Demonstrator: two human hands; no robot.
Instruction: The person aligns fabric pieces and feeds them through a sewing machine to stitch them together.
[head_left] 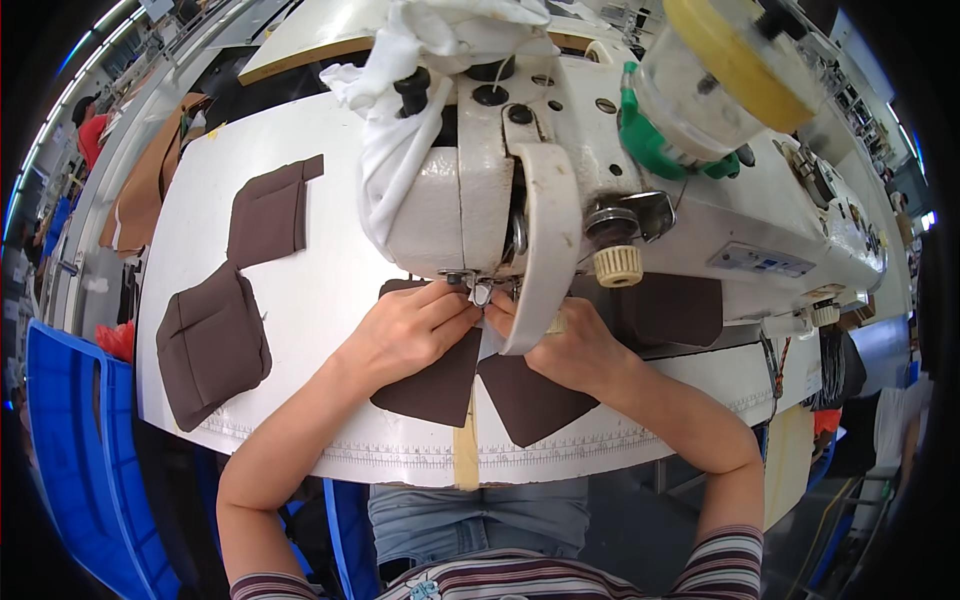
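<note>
My left hand is closed, its fingertips pinched on a dark brown fabric piece just beside the presser foot of a white sewing machine. On the other side of the foot, my right hand has its fingers bent together over a second brown fabric piece. The machine's curved white guard hides part of those fingers. A small whitish strip shows between the two pieces, below the foot. Both pieces lie flat on the white table, their lower corners toward me.
Brown sewn pieces lie at the left of the table; more brown fabric lies under the machine arm. White cloth drapes the machine head. A ruler strip follows the front edge. A blue bin stands left.
</note>
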